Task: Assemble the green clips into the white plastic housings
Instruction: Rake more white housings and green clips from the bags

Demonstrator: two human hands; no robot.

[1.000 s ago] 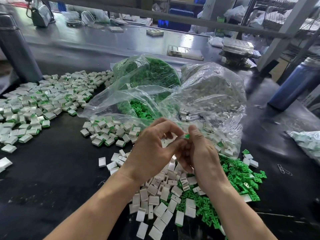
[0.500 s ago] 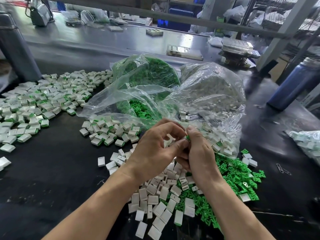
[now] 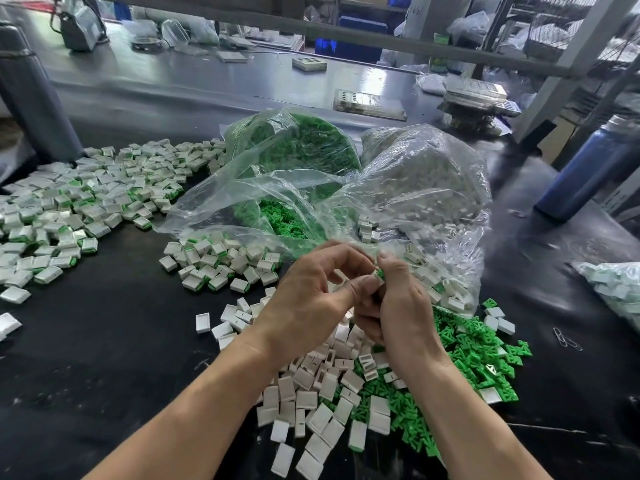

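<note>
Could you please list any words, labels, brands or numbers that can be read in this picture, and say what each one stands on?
None can be read.
The small green-and-white box on the far bench carries print, too blurred to read.
The white post behind it bears faint marks, also unreadable.
The white housings and green clips show no lettering.

Factory assembly bench — bulk part bags (image 3: 426, 181) (clear plastic), metal racking (image 3: 568, 46).

Green clip (image 3: 380, 274) apparently partway into white housing (image 3: 373, 278), pinched between fingers (image 3: 360, 284).
</note>
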